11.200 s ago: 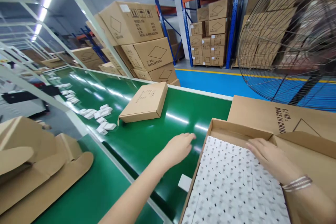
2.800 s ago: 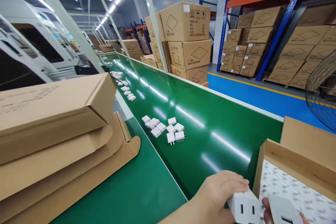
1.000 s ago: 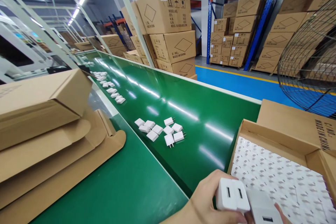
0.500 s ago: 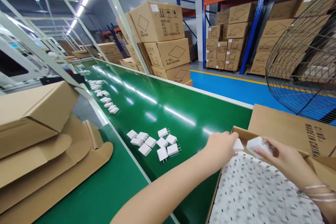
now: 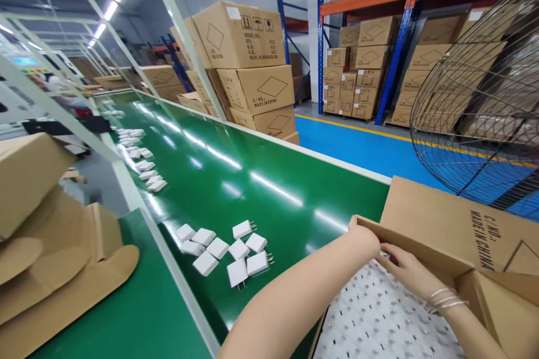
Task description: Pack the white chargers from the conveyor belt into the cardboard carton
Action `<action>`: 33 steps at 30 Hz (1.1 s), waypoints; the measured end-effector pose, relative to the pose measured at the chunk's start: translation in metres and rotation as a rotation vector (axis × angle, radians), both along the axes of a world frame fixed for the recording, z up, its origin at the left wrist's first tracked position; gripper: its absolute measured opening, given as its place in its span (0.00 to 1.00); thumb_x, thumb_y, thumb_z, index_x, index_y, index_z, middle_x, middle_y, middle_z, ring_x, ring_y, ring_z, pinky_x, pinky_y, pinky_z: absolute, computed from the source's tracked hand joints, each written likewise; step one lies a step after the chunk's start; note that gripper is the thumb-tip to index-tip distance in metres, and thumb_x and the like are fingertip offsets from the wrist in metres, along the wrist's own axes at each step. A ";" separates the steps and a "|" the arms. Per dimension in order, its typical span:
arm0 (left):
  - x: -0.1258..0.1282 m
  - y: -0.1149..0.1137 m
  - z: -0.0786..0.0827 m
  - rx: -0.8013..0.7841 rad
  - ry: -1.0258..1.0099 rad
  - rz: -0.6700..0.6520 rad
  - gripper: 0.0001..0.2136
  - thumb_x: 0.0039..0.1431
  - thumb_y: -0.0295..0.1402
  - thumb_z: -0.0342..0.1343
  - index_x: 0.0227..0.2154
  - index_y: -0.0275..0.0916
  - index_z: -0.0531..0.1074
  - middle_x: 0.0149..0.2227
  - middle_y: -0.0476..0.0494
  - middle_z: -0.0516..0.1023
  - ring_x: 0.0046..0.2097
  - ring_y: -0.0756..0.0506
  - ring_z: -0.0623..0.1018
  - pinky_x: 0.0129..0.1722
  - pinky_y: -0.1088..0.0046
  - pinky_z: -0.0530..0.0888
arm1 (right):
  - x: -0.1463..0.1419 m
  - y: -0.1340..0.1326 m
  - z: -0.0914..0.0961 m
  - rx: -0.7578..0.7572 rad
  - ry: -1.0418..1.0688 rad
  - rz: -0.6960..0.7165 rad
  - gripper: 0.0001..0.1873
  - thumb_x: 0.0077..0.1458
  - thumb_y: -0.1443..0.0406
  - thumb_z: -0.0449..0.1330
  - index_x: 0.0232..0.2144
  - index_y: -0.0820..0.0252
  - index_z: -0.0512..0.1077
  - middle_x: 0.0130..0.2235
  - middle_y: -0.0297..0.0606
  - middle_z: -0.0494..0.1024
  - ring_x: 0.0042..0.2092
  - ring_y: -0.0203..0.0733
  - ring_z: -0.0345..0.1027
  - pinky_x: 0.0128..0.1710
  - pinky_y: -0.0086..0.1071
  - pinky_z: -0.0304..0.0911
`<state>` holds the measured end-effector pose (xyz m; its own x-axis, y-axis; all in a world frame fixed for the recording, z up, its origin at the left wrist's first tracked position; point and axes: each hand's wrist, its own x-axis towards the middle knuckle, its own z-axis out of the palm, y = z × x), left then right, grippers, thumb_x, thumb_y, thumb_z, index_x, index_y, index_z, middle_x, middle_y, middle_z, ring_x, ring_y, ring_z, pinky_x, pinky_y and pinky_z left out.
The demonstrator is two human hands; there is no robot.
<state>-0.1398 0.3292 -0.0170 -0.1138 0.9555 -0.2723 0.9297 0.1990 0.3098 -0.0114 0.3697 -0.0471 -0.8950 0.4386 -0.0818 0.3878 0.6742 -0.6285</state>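
Both my hands are down inside the far end of an open cardboard box [image 5: 425, 247]. White plug chargers [image 5: 379, 314] fill it in tight rows, prongs upward. My left hand [image 5: 365, 240] is bent over the far left corner; its fingers are hidden behind the wrist and box wall. Beside it, my right hand [image 5: 402, 269] has curled fingers closed at the far row, with a bit of a white charger [image 5: 383, 254] showing at the fingertips. To the left, a loose group of white chargers [image 5: 218, 248] lies on the green conveyor belt [image 5: 290, 224].
More chargers [image 5: 141, 152] lie farther up the belt. Folded cardboard boxes [image 5: 54, 269] are stacked on the left side table. Large cartons [image 5: 252, 87] stand beyond the belt. A wire-guarded fan [image 5: 475, 106] is at right, behind a cardboard flap [image 5: 446, 213].
Both hands have moved lower into the box's far end. The charger seen in my right hand is now mostly hidden, and the left hand's fingers have gone out of sight. The view has shifted right.
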 end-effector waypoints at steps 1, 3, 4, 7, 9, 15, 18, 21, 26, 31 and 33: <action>-0.002 0.000 0.004 -0.056 0.017 -0.007 0.09 0.34 0.29 0.68 0.23 0.42 0.78 0.32 0.44 0.79 0.47 0.35 0.74 0.56 0.50 0.59 | -0.001 0.000 -0.001 -0.007 0.003 0.004 0.24 0.54 0.48 0.47 0.39 0.57 0.73 0.41 0.41 0.78 0.39 0.48 0.72 0.39 0.37 0.68; -0.006 -0.006 0.017 -0.114 0.041 -0.023 0.06 0.40 0.27 0.65 0.26 0.39 0.78 0.32 0.43 0.79 0.48 0.36 0.73 0.58 0.52 0.56 | -0.002 0.001 -0.004 -0.008 0.004 -0.005 0.26 0.54 0.47 0.46 0.37 0.57 0.73 0.42 0.43 0.78 0.42 0.50 0.72 0.43 0.38 0.67; -0.010 -0.015 0.025 -0.097 0.046 -0.032 0.06 0.44 0.26 0.62 0.28 0.39 0.78 0.33 0.43 0.79 0.48 0.38 0.73 0.59 0.54 0.55 | -0.002 0.002 -0.006 -0.004 0.003 -0.014 0.26 0.54 0.46 0.46 0.37 0.57 0.73 0.42 0.43 0.78 0.44 0.51 0.71 0.45 0.39 0.67; -0.031 -0.065 0.049 0.055 0.069 -0.018 0.15 0.53 0.21 0.52 0.42 0.41 0.73 0.44 0.46 0.77 0.53 0.45 0.70 0.60 0.67 0.55 | 0.003 0.010 -0.009 0.028 0.004 -0.078 0.28 0.53 0.44 0.45 0.40 0.56 0.72 0.47 0.45 0.76 0.49 0.54 0.68 0.51 0.45 0.63; -0.050 -0.116 0.057 0.126 0.116 0.073 0.20 0.55 0.20 0.46 0.50 0.41 0.66 0.51 0.45 0.72 0.55 0.45 0.66 0.56 0.70 0.62 | 0.008 0.015 -0.006 0.081 0.019 -0.153 0.29 0.53 0.44 0.46 0.44 0.56 0.70 0.50 0.45 0.74 0.52 0.56 0.66 0.52 0.50 0.61; -0.090 -0.262 0.021 -0.108 0.273 0.463 0.15 0.53 0.19 0.45 0.44 0.31 0.68 0.41 0.32 0.74 0.46 0.36 0.73 0.41 0.61 0.73 | -0.022 -0.034 0.032 0.263 0.088 -0.047 0.22 0.59 0.48 0.46 0.45 0.53 0.69 0.44 0.40 0.77 0.43 0.49 0.72 0.38 0.39 0.70; -0.087 -0.293 -0.008 -0.155 0.279 0.490 0.19 0.51 0.18 0.48 0.47 0.34 0.66 0.47 0.34 0.71 0.47 0.38 0.72 0.40 0.64 0.73 | -0.069 -0.098 0.041 0.406 0.042 0.285 0.17 0.63 0.58 0.45 0.46 0.57 0.69 0.44 0.42 0.76 0.43 0.46 0.71 0.40 0.38 0.69; -0.080 -0.302 -0.026 -0.106 0.304 0.418 0.24 0.47 0.14 0.49 0.48 0.38 0.65 0.53 0.36 0.66 0.49 0.41 0.71 0.35 0.71 0.73 | -0.114 -0.156 0.030 0.474 0.006 0.468 0.10 0.56 0.68 0.56 0.42 0.57 0.70 0.43 0.39 0.75 0.45 0.45 0.69 0.42 0.37 0.67; -0.084 -0.304 -0.036 0.007 0.390 0.326 0.07 0.55 0.23 0.53 0.36 0.38 0.72 0.45 0.39 0.71 0.43 0.42 0.72 0.33 0.71 0.70 | -0.148 -0.194 0.005 0.612 -0.053 0.561 0.16 0.45 0.75 0.62 0.39 0.62 0.71 0.43 0.44 0.74 0.44 0.52 0.67 0.39 0.41 0.65; -0.102 -0.303 -0.030 0.067 0.490 0.371 0.11 0.58 0.19 0.48 0.38 0.34 0.73 0.39 0.36 0.72 0.45 0.40 0.70 0.39 0.66 0.68 | -0.144 -0.190 -0.004 0.667 -0.111 0.536 0.16 0.45 0.72 0.64 0.39 0.64 0.71 0.40 0.45 0.74 0.42 0.54 0.68 0.39 0.43 0.64; -0.108 -0.296 -0.031 0.058 0.506 0.397 0.14 0.57 0.16 0.46 0.42 0.30 0.72 0.44 0.31 0.71 0.47 0.38 0.69 0.40 0.65 0.68 | -0.137 -0.188 -0.004 0.670 -0.147 0.533 0.15 0.46 0.71 0.64 0.39 0.63 0.71 0.40 0.44 0.75 0.42 0.53 0.69 0.39 0.43 0.63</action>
<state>-0.2473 0.0328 -0.0477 -0.5627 0.8256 -0.0416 0.8226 0.5542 -0.1273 -0.1485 0.1818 -0.0516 -0.9954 -0.0393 -0.0873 -0.0392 0.9992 -0.0026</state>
